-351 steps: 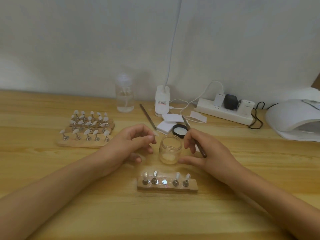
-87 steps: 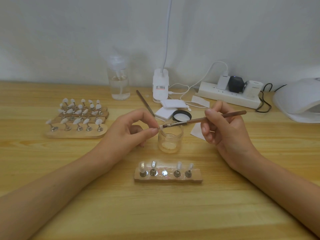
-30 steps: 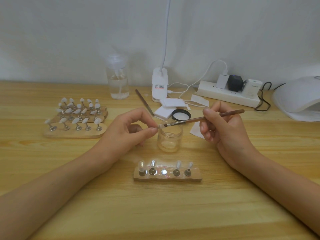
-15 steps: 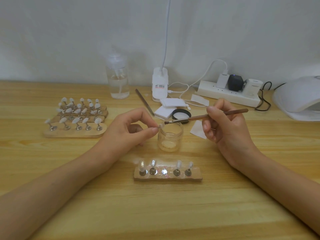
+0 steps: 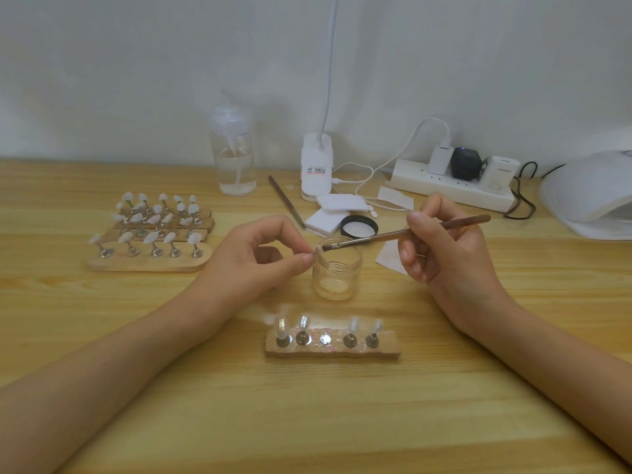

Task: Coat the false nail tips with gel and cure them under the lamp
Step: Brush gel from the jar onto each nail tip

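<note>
My left hand (image 5: pixel 254 258) pinches a small false nail tip (image 5: pixel 318 249) on its stand, just over the rim of an open glass gel jar (image 5: pixel 337 268). My right hand (image 5: pixel 444 248) grips a brown brush (image 5: pixel 403 232), and its bristles touch the nail tip. In front of the jar lies a small wooden holder (image 5: pixel 333 345) with several metal stands bearing nail tips; its middle spot is bare. The white curing lamp (image 5: pixel 588 196) sits at the far right edge.
At the left, wooden racks (image 5: pixel 150 234) carry several white nail tips. Behind the jar are its black lid (image 5: pixel 359 226), white pads (image 5: pixel 337 208), a second brush (image 5: pixel 285 201), a clear pump bottle (image 5: pixel 234 155), a desk-lamp base (image 5: pixel 316 171) and a power strip (image 5: pixel 451 184).
The brush tip has made small strokes across the pinched nail tip. Both hands have stayed over the jar since roughly three seconds ago.
</note>
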A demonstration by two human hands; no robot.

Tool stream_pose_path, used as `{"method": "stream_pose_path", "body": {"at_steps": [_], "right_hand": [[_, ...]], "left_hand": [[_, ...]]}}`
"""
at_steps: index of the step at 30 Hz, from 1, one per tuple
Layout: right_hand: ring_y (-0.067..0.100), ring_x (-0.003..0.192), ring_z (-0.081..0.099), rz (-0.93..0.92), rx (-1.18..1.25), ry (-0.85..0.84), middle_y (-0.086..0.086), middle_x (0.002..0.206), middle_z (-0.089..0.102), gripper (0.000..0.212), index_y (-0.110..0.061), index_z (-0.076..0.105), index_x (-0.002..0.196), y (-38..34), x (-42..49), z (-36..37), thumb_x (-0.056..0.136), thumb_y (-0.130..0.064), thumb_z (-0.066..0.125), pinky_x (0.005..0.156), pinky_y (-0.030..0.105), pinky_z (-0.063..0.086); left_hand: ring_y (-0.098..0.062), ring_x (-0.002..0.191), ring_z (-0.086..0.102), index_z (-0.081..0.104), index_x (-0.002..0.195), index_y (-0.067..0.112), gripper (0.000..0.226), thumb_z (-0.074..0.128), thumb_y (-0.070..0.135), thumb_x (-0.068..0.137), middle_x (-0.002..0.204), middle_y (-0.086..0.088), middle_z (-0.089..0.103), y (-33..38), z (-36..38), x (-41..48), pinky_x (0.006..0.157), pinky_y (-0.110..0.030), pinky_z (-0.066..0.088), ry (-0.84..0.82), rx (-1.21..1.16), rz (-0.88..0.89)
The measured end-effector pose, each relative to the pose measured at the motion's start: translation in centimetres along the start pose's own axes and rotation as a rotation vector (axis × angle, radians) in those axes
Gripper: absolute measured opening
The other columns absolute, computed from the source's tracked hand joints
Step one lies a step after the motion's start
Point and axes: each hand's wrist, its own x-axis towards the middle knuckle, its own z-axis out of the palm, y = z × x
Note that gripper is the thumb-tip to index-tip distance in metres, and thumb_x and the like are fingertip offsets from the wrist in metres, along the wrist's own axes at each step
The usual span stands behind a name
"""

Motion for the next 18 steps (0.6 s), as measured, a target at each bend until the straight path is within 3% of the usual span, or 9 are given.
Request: {"method": "stream_pose_path", "body": {"at_steps": [4, 7, 14, 18], "right_hand": [[0.014, 0.045, 0.051, 0.02, -0.049, 0.025, 0.002, 0.055, 0.059, 0.027, -0.028, 0.055, 0.067, 0.07, -0.1, 0.07, 0.093, -0.019, 0.06, 0.042, 0.018, 0.038], [0.014, 0.045, 0.05, 0.024, -0.063, 0.051, 0.002, 0.054, 0.059, 0.028, -0.027, 0.054, 0.067, 0.06, -0.14, 0.06, 0.093, -0.019, 0.062, 0.043, 0.019, 0.038], [0.011, 0.045, 0.051, 0.01, 0.005, 0.002, 0.002, 0.055, 0.059, 0.025, -0.019, 0.048, 0.073, -0.1, -0.14, 0.03, 0.097, -0.014, 0.056, 0.043, 0.018, 0.039], [0.013, 0.046, 0.052, 0.03, -0.025, 0.01, 0.004, 0.056, 0.059, 0.021, -0.022, 0.053, 0.07, -0.06, -0.13, 0.13, 0.089, -0.021, 0.061, 0.043, 0.019, 0.04]], "left_hand": [[-0.011, 0.056, 0.046, 0.068, 0.075, 0.026, 0.012, 0.075, 0.036, 0.073, 0.083, -0.028, 0.061, 0.02, 0.0, 0.0, 0.055, -0.019, 0.04, 0.004, 0.028, -0.028], [-0.009, 0.054, 0.045, 0.069, 0.076, 0.026, 0.013, 0.077, 0.036, 0.073, 0.07, -0.021, 0.058, 0.06, -0.06, -0.11, 0.054, -0.017, 0.039, 0.0, 0.022, -0.027], [-0.009, 0.054, 0.045, 0.07, 0.076, 0.028, 0.015, 0.08, 0.038, 0.074, 0.085, -0.026, 0.066, 0.11, -0.07, -0.12, 0.054, -0.018, 0.039, 0.0, 0.033, -0.019], [-0.007, 0.052, 0.044, 0.07, 0.076, 0.028, 0.015, 0.076, 0.041, 0.071, 0.06, -0.005, 0.059, -0.06, -0.11, -0.13, 0.053, -0.015, 0.037, 0.0, 0.019, -0.023]]}}
